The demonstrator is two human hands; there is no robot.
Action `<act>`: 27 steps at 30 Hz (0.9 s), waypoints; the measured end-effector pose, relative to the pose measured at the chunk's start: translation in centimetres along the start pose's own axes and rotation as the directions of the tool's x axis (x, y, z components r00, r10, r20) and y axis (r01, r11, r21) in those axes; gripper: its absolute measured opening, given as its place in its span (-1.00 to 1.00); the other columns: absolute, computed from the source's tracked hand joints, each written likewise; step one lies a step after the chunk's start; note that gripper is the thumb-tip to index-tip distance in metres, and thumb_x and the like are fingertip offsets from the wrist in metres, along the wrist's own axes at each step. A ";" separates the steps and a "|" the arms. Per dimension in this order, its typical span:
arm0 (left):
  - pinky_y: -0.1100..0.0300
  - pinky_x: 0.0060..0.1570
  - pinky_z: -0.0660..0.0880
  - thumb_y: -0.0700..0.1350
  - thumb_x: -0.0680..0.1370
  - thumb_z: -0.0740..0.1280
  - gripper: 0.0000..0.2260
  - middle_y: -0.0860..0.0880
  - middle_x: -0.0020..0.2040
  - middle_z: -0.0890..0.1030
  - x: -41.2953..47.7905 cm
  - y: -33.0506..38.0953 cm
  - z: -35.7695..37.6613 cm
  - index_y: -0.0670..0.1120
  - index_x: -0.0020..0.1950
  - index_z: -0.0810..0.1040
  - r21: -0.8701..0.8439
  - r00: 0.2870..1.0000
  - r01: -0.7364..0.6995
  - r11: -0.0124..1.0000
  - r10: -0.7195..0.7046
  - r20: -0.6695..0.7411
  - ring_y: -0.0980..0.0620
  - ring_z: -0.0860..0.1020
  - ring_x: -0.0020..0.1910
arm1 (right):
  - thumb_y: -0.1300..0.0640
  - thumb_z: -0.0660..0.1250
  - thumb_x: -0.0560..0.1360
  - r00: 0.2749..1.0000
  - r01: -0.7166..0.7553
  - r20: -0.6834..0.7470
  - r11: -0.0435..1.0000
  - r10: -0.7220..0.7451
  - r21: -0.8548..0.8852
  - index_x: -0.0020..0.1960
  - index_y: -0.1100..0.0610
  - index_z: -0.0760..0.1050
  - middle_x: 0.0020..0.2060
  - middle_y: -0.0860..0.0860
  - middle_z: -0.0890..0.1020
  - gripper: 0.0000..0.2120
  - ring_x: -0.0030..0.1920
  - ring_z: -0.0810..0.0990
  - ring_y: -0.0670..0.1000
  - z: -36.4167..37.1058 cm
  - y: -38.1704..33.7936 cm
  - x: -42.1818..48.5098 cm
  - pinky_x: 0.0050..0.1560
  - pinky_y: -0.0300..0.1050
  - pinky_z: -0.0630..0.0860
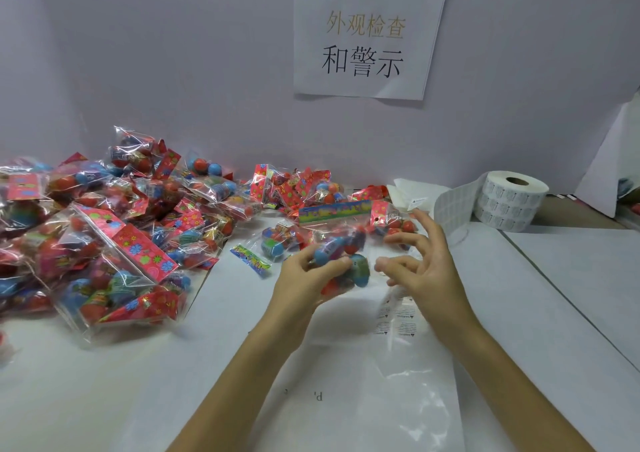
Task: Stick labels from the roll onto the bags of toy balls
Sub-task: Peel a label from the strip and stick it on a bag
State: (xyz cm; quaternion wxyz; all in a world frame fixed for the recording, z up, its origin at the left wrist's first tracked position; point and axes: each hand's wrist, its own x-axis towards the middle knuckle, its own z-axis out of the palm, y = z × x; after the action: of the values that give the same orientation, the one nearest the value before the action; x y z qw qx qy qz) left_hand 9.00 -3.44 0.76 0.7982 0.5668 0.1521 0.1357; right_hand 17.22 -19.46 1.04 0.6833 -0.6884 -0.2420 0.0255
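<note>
My left hand (304, 278) grips a clear bag of toy balls (341, 243) with a blue-green header card, held a little above the table at centre. Close to the right of the bag, my right hand (426, 261) is spread with straight fingers, and a small white label (417, 204) seems to cling to a raised fingertip. The label roll (509, 200) stands at the back right with a strip of labels (450, 209) hanging loose from it toward my right hand.
A large heap of bagged toy balls (114, 226) fills the left and back of the white table (173, 382). A clear sheet with printed labels (401, 316) lies under my right hand. A paper sign (367, 36) hangs on the back wall.
</note>
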 end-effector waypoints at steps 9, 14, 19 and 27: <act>0.15 -0.18 0.67 -0.19 0.58 0.42 -0.74 -0.20 0.13 0.71 0.5 0.9 -0.9 -0.20 0.25 0.58 -0.217 0.989 0.061 0.974 -0.088 -0.115 -0.22 0.70 0.10 | 0.21 0.39 0.45 0.986 -0.068 0.161 0.976 0.034 0.208 0.30 -0.02 0.58 -0.13 0.10 0.66 -0.57 -0.29 0.57 0.04 -0.7 -0.3 0.2 -0.31 -0.14 0.51; 0.05 -0.02 0.69 -0.20 0.53 0.48 -0.69 -0.20 0.09 0.72 0.9 0.7 -1.2 -0.24 0.24 0.58 -0.206 0.980 -0.014 0.978 -0.027 -0.196 -0.15 0.72 0.05 | 0.13 0.35 0.44 0.914 -0.261 0.392 0.893 0.106 0.366 0.27 0.08 0.61 -0.33 0.08 0.53 -0.60 -0.42 0.40 -0.04 -0.8 -0.6 0.2 -0.43 -0.18 0.38; 0.00 0.08 0.67 -0.21 0.52 0.50 -0.67 -0.18 0.11 0.72 1.3 0.5 -1.5 -0.20 0.26 0.58 -0.205 0.968 -0.036 0.978 -0.016 -0.249 -0.13 0.72 0.06 | 0.12 0.33 0.46 0.852 -0.336 0.503 0.887 0.144 0.317 0.28 0.05 0.62 -0.37 0.05 0.45 -0.61 -0.44 0.32 -0.07 -0.6 -1.0 -0.3 -0.47 -0.21 0.32; -0.06 0.22 0.61 -0.15 0.55 0.47 -0.71 -0.16 0.08 0.73 1.2 0.2 -1.3 -0.17 0.25 0.60 -0.147 0.973 -0.042 0.988 0.007 -0.231 -0.13 0.70 0.12 | 0.07 0.31 0.51 0.785 -0.352 0.584 0.924 0.205 0.149 0.33 -0.05 0.59 -0.35 0.05 0.39 -0.61 -0.41 0.26 -0.05 0.4 -1.3 -1.1 -0.42 -0.21 0.28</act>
State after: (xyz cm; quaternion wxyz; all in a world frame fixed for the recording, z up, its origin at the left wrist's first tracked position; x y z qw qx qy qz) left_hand 9.60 -1.80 0.41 0.8139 0.4873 0.2258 0.2215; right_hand 15.71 -19.60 1.90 0.6521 -0.5869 -0.3205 0.3571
